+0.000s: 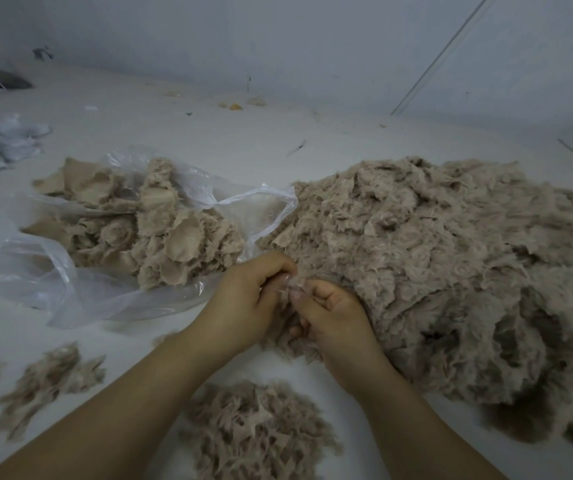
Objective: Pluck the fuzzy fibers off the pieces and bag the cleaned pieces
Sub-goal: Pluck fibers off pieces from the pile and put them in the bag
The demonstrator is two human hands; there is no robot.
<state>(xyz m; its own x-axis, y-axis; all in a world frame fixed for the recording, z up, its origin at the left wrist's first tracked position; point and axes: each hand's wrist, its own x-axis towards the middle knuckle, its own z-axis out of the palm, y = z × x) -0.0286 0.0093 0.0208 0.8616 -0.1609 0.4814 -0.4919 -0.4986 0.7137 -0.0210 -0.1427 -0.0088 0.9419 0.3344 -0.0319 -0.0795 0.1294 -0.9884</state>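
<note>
Left to right: clear plastic bag [53, 271] holding cleaned pieces [160, 230]; left hand [247, 299] and right hand [333, 320], fingers curled, together pinching one fuzzy piece [295, 284] at the edge of the large fuzzy heap [451, 265]; plucked fibers [257, 431] lie nearest the viewer.

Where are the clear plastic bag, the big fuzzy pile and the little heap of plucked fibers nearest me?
clear plastic bag [70, 299], head view, bare crumpled near wall.
big fuzzy pile [451, 258], head view, middle of the mound.
heap of plucked fibers [257, 434], head view, centre of the heap.
</note>
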